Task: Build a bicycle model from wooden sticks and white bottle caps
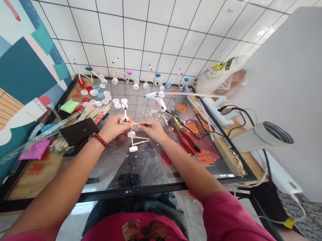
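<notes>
My left hand [112, 127] is closed on a small frame of wooden sticks [125, 119] held just above the glass table [152, 170]. My right hand [152, 129] pinches a thin stick at the frame's right end; the two hands almost touch. Directly below them a half-built stick model with two white bottle caps [133, 140] lies on the glass. A white glue gun [156, 97] stands a little beyond my right hand.
Several finished stick-and-cap bicycles [124, 76] line the tiled back wall. Loose caps [97, 95], a bundle of sticks [92, 112], a black sheet [77, 131] and green and pink pads lie left. Red-handled pliers [187, 140], black cables and a grey lamp head [263, 135] sit right.
</notes>
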`<state>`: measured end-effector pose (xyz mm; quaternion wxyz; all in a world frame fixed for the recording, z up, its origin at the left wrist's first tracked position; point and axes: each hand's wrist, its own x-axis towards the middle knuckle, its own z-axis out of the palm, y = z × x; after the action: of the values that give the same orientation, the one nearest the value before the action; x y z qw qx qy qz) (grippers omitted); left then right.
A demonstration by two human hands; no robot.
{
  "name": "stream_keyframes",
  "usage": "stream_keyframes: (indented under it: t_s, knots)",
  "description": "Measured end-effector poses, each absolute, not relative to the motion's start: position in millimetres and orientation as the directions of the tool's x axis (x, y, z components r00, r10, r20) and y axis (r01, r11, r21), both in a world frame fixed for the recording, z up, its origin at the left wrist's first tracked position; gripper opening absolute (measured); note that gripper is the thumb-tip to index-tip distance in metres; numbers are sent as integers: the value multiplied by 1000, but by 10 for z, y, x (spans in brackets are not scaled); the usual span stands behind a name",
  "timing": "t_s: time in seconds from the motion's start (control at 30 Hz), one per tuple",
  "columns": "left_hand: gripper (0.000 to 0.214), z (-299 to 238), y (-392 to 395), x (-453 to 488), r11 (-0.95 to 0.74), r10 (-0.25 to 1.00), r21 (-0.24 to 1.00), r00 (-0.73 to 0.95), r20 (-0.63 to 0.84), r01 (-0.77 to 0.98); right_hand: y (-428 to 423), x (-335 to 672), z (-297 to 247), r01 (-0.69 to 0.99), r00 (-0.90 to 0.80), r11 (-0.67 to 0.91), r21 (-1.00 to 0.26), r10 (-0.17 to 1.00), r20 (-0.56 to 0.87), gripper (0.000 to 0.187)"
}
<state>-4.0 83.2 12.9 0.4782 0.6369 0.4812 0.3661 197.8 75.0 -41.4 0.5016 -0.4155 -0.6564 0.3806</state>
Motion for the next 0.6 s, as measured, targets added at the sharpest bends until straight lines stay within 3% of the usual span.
stream_keyframes:
  t_s: [0.6]
  knots:
    - [28,190,788,7,-25,970,977,242,-28,212,737,1972,-384,188,-157,339,-922,937,312,13]
